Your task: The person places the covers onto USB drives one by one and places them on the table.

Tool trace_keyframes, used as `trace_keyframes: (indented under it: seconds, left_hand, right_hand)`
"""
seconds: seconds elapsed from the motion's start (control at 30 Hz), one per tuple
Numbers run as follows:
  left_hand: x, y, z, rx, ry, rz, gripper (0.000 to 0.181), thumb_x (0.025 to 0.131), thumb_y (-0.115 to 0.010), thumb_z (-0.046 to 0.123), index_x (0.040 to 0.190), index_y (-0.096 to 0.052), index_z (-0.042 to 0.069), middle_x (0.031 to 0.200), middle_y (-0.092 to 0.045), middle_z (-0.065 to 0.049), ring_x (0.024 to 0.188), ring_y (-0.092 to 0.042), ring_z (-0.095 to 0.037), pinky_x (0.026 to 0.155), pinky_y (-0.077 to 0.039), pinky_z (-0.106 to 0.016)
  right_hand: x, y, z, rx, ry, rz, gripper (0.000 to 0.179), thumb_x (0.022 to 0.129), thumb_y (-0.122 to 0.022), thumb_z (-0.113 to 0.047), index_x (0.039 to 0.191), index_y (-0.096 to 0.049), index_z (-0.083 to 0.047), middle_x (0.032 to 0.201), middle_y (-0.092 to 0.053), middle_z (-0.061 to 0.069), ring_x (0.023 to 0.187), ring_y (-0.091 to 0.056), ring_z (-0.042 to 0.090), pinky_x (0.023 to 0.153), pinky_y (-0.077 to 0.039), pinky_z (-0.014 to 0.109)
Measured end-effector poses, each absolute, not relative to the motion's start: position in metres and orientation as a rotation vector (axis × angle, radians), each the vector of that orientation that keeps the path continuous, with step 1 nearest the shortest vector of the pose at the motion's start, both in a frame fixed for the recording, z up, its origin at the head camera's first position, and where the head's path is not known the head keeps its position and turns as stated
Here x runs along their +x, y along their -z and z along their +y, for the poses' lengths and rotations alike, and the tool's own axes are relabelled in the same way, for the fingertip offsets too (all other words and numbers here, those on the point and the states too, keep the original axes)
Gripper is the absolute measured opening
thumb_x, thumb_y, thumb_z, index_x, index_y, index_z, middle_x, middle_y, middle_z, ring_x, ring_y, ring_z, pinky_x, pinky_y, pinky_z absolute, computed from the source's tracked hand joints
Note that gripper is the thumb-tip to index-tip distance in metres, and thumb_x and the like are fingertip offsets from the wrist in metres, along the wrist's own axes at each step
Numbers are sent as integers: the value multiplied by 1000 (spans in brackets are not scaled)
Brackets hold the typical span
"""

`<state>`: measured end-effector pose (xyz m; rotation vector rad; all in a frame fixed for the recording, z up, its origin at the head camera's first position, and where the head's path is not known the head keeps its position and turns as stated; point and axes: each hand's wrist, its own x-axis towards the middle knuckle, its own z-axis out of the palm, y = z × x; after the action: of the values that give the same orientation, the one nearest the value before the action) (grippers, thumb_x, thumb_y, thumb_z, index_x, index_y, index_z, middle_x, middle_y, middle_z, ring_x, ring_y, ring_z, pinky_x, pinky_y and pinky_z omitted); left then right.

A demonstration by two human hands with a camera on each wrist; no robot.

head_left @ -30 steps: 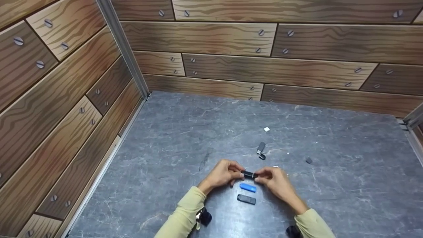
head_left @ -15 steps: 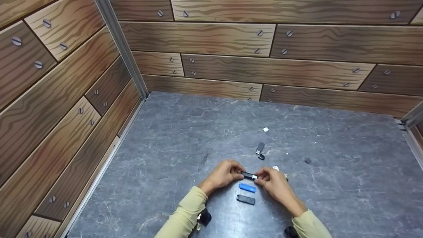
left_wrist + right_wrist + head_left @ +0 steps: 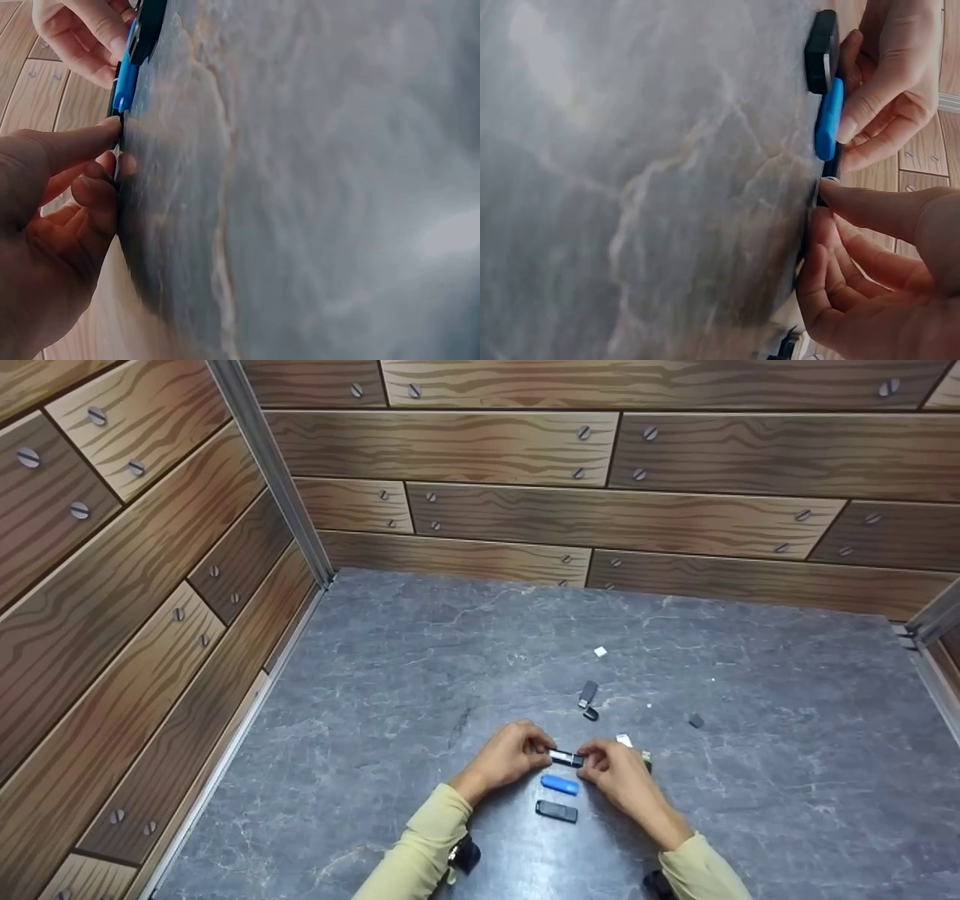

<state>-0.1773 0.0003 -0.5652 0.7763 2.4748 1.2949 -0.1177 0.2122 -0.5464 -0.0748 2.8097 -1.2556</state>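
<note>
Both hands meet over a black USB stick (image 3: 567, 757) in the head view. My left hand (image 3: 508, 760) pinches its left end between thumb and fingers. At the other end, the thumb and fingers of my right hand (image 3: 624, 778) pinch the black tip, beside a thin pale line across the stick. A bright patch shows on its left part. Just nearer to me lies a blue USB stick (image 3: 559, 784), and below that a dark grey USB stick (image 3: 556, 811). In both wrist views the blue stick (image 3: 829, 120) largely covers the held one.
Beyond the hands lie a dark USB stick (image 3: 589, 692) with bare connector and a small black cap (image 3: 591, 714). Farther off is a white square piece (image 3: 600, 652); a small dark square (image 3: 696, 721) lies to the right. A white piece (image 3: 624, 740) peeks out behind the right hand.
Half a second ago a bright metal part showed between the black body and the right fingers. Now black fills that place, with only a thin pale line. Both hands stay nearly in place.
</note>
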Motion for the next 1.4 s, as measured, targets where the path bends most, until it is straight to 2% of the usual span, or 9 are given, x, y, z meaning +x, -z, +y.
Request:
trace_keyframes:
  seconds: [0.13,0.27,0.4,0.63,0.9,1.1,1.23,1.4]
  left_hand:
    - [-177,565,0,749,-1320,2446,25,88,-81,3,113,-78,2,97,-74,-13,77,-52,3,71,-48,-14]
    - [-176,563,0,735,-1344,2434,28,87,-81,1,115,-76,0,97,-75,-14,76,-54,1,70,-49,-14]
    - [-171,560,0,734,-1323,2475,27,89,-79,1,116,-76,2,100,-75,-13,82,-59,-4,75,-51,-15]
    - [-156,548,8,743,-1166,2650,23,91,-80,10,114,-78,12,104,-75,-5,94,-70,-11,86,-55,-20]
    - [-136,532,34,913,-948,2700,15,96,-76,24,110,-79,18,94,-78,6,76,-62,4,70,-48,-11]
    - [-125,529,61,1016,-782,2720,14,98,-74,32,109,-80,24,88,-79,12,70,-60,8,62,-43,-8]
    - [-119,530,77,1128,-625,2739,19,101,-71,33,117,-78,27,91,-79,13,73,-64,5,62,-44,-9]
    - [-112,533,96,1295,-429,2722,32,102,-67,33,135,-69,33,112,-79,14,90,-72,0,65,-50,-14]
  right_hand:
    - [-115,543,218,-99,1316,2735,32,87,-79,-2,117,-73,6,85,-73,5,67,-60,5,58,-47,18]
    - [-112,540,227,-94,1463,2616,34,91,-75,-2,123,-69,9,91,-76,16,65,-63,8,54,-50,19]
    - [-111,539,241,-17,1555,2594,31,94,-74,-3,123,-70,8,94,-78,20,64,-64,9,51,-49,21]
    - [-114,542,264,139,1635,2612,24,95,-72,0,118,-72,9,87,-77,17,59,-61,7,51,-50,21]
    - [-121,539,283,236,1697,2609,24,100,-70,-6,118,-70,9,84,-75,8,63,-62,7,59,-54,21]
    - [-127,539,292,239,1718,2581,26,100,-69,-5,120,-69,12,82,-77,3,63,-63,5,60,-56,20]
    - [-133,538,297,186,1666,2616,26,100,-69,-6,118,-69,13,85,-77,7,62,-62,4,58,-54,21]
    - [-145,535,300,61,1481,2729,23,100,-69,-7,116,-72,9,93,-78,18,65,-65,7,59,-53,20]
